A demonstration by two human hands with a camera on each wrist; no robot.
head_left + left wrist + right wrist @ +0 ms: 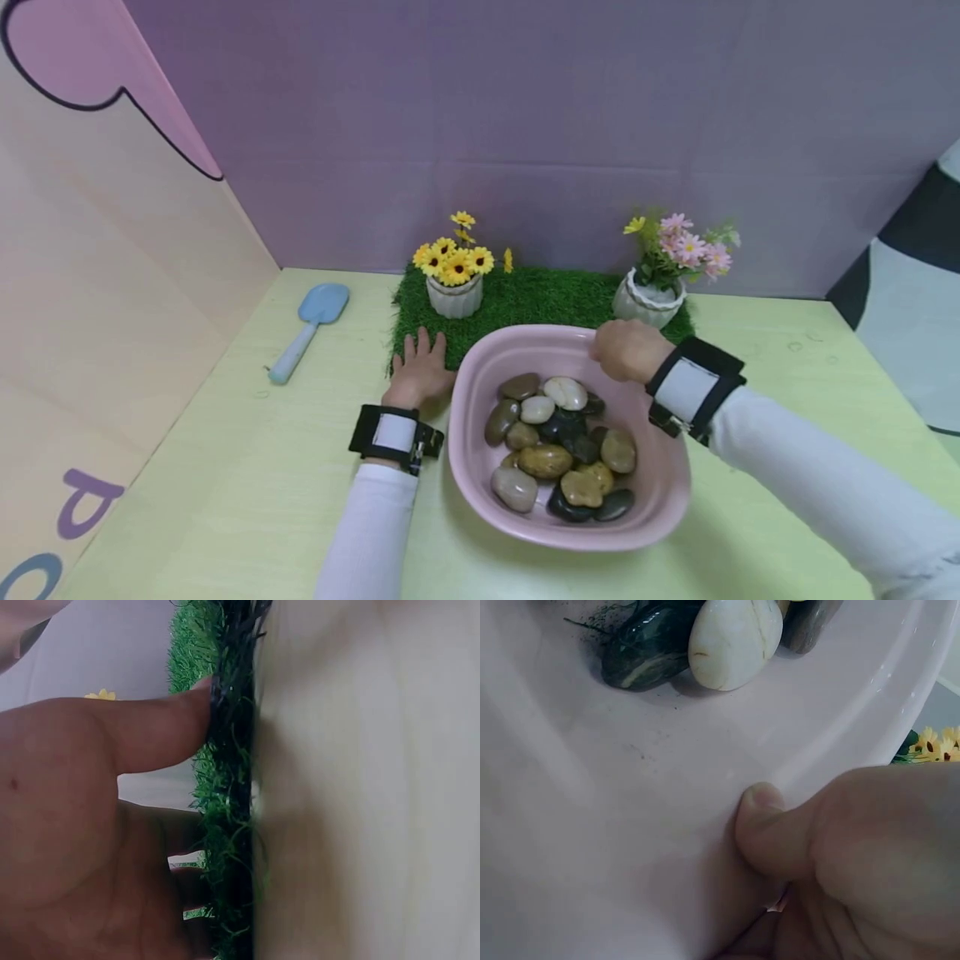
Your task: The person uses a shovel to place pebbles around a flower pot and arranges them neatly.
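Pink basin [660, 492] rim pinched by right hand [628, 350]; left hand [417, 372] flat, fingers spread on grass mat [525, 302].

You see a smooth, glossy pink plastic basin [660, 492] holding polished, shiny stones [558, 446]. The green mat [525, 300] is rough, bristly artificial grass, and the pale table [225, 500] looks matt.

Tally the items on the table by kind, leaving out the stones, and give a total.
Flower pots: 2, yellow flowers and pink flowers
Pink basin: 1, gripped at its far rim by the right hand
Grass mat: 1, left hand on its edge
Blue shovel: 1
Total: 5
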